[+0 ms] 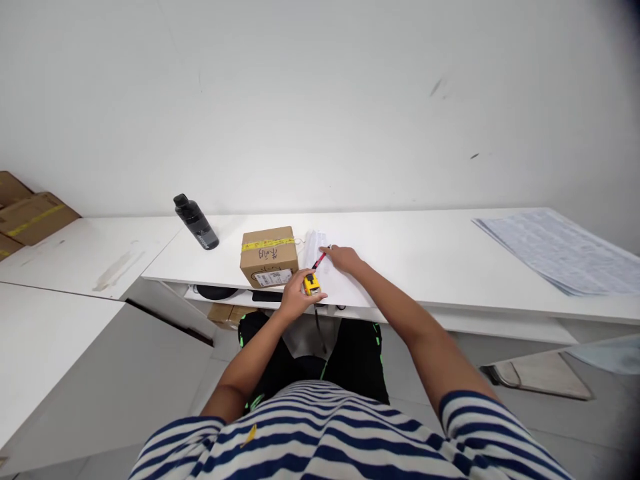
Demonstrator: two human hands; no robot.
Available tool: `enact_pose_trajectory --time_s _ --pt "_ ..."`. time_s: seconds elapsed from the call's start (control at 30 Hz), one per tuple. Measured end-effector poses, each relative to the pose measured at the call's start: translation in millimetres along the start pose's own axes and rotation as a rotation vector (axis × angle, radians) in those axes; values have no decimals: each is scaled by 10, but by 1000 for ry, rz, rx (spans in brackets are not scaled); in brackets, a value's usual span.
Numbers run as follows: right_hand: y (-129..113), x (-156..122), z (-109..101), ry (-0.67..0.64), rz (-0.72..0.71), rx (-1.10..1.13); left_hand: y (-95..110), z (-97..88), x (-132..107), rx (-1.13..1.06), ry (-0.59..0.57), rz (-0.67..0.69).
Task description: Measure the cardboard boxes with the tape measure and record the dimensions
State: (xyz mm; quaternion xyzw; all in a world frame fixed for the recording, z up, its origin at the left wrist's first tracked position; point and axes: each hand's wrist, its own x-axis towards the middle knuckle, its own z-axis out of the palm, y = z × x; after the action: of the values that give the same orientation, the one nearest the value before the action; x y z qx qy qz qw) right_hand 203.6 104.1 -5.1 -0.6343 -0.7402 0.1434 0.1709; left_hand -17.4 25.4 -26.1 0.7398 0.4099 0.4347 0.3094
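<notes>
My left hand (294, 295) is closed round a small yellow tape measure (312, 285) at the front edge of the white desk (430, 257). A red tape or strip (319, 261) runs from it up to my right hand (345, 257), whose fingers pinch its far end over a white sheet of paper (320, 267). Just left of both hands stands a small cardboard box (269, 256) with yellow tape across its top and a white label on its front.
A black water bottle (197, 222) lies tilted left of the box. A stack of printed papers (560, 248) sits at the desk's far right. Brown cartons (27, 213) rest at the far left. A lower shelf under the desk holds dark items (216, 292).
</notes>
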Motion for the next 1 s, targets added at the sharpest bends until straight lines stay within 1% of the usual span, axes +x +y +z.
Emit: enact_pose_trajectory --time_s 0.07,0.13,0.2,0.27,0.33,0.4,0.5,0.57,0.63,0.73,0.9,1.0 --pt "115 178 79 -10 20 27 -81 78 110 13 -38 -24" --pt "223 292 121 32 59 73 -163 187 219 -34 -58 -105" --pt "321 371 99 131 118 136 -235 296 340 -85 -49 -183" --pt "387 422 48 268 183 216 -296 368 467 -114 -41 -207" --pt "401 430 29 392 212 312 -350 390 581 -169 -55 -195" --pt "371 382 85 442 188 414 -401 374 659 -283 -65 -208" --pt "310 220 275 403 120 555 -470 336 699 -444 -49 -263" --pt "293 99 393 371 102 630 -510 328 693 -488 -37 -267" --pt "298 11 457 351 110 679 -546 341 684 -524 -43 -259" --pt "315 -35 467 321 136 707 -594 378 684 -597 -43 -281" --pt "293 -30 451 277 147 712 -625 422 707 -705 61 -316" --pt "276 -33 461 261 162 711 -606 428 713 -731 90 -312"
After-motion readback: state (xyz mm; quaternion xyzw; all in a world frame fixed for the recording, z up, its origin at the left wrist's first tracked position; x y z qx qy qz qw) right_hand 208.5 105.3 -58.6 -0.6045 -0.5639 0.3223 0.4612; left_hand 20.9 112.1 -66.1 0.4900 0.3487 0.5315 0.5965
